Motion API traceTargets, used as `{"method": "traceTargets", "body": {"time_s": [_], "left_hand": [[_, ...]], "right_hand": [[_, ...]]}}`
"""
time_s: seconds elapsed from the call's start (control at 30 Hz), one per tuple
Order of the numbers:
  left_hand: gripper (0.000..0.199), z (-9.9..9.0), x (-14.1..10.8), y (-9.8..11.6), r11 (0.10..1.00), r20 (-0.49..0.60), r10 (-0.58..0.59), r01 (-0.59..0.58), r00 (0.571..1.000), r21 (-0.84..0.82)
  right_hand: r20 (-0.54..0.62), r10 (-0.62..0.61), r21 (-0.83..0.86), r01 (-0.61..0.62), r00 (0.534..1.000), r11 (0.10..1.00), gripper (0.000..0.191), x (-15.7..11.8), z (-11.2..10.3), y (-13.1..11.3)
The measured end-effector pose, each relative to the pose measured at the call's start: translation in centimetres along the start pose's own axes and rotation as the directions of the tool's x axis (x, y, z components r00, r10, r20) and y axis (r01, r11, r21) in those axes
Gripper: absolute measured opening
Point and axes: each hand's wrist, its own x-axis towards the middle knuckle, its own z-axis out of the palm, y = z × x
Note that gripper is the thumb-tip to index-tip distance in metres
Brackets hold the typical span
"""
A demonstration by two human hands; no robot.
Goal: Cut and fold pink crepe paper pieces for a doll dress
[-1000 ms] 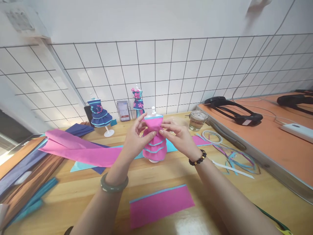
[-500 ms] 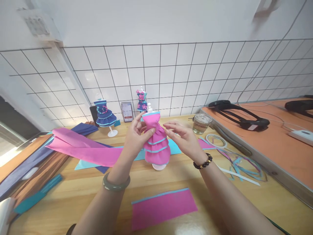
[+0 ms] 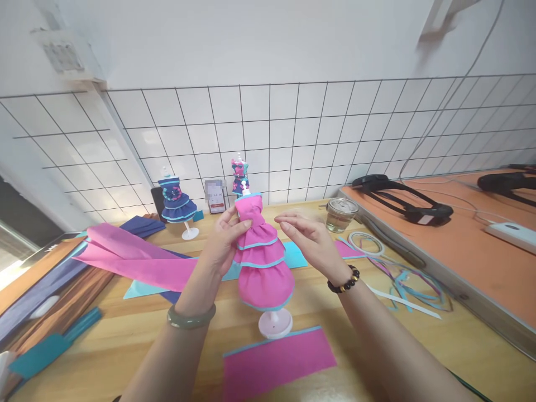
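A small mannequin wears a pink tiered paper dress (image 3: 262, 262) with blue trim and tilts on its white round stand (image 3: 275, 324), lifted a little over the wooden table (image 3: 125, 335). My left hand (image 3: 224, 237) grips the dress at the bodice. My right hand (image 3: 307, 237) hovers just right of the dress with its fingers apart, holding nothing. A pink paper rectangle (image 3: 278, 360) with a blue edge lies flat in front of the stand.
Long pink paper strips (image 3: 134, 262) and blue sheets lie at the left. A blue dress mannequin (image 3: 176, 204), a second small mannequin (image 3: 238, 176) and a phone (image 3: 215, 196) stand by the tiled wall. A glass jar (image 3: 340, 214), tape roll (image 3: 364, 241) and ribbon scraps lie right, beside an orange table (image 3: 481, 245).
My left hand has lifted the pink dress mannequin and brought it nearer, tilted. My right hand has let go of the bodice and drawn away to the right.
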Motion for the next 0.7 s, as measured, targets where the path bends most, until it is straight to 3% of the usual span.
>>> {"method": "traceTargets", "body": {"time_s": [0.33, 0.53, 0.7], "left_hand": [[0.068, 1.9, -1.2, 0.2, 0.982, 0.080, -0.033, 0.018, 0.996, 0.188], [0.075, 2.8, -1.7, 0.5, 0.965, 0.120, -0.038, 0.005, 0.992, 0.263], [0.070, 3.2, -1.9, 0.5, 0.923, 0.142, -0.001, -0.053, 0.990, 0.380]], "right_hand": [[-0.018, 0.158, 0.342, -0.143, 0.987, 0.929, 0.034, 0.2, 0.0, -0.5], [-0.036, 0.203, 0.407, -0.171, 0.979, 0.897, 0.032, 0.2, -0.2, -1.0], [-0.019, 0.180, 0.431, -0.154, 0.984, 0.889, 0.027, 0.1, -0.2, -0.8]]}}
